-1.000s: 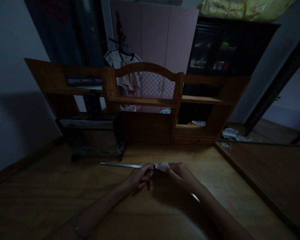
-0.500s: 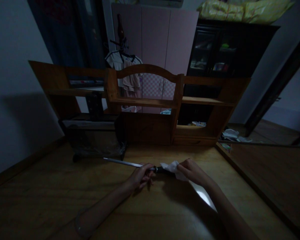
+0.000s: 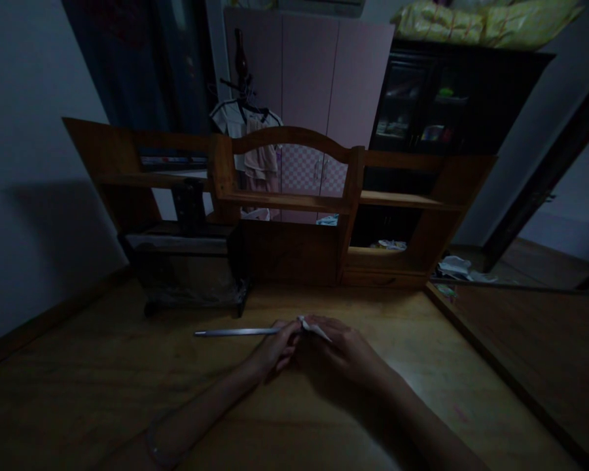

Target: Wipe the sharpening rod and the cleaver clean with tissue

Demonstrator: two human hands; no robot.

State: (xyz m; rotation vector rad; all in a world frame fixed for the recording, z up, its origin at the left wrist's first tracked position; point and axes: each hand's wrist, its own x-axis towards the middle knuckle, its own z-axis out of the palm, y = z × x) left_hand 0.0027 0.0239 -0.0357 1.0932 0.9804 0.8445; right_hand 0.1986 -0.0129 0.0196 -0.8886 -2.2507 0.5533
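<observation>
My left hand (image 3: pixel 273 351) is closed around a sharpening steel (image 3: pixel 235 332), just where its long grey metal rod meets the handle. The rod points left, roughly level, above the wooden tabletop. Closed over the handle end is my right hand (image 3: pixel 347 348), with a white tissue (image 3: pixel 317 330) in its fingers. The two hands are close together, near the middle of the view. The black handle is now hidden by the right hand and the tissue.
A wooden shelf unit (image 3: pixel 289 252) runs along the back of the table (image 3: pixel 216 399). At the left stands a dark box-like object (image 3: pixel 186 271) wrapped in clear film. A raised wooden edge (image 3: pixel 491 356) borders the right side.
My right hand has moved left with the tissue, up against my left hand, and now covers the handle. The rod's tip has dropped a little and swung more level.
</observation>
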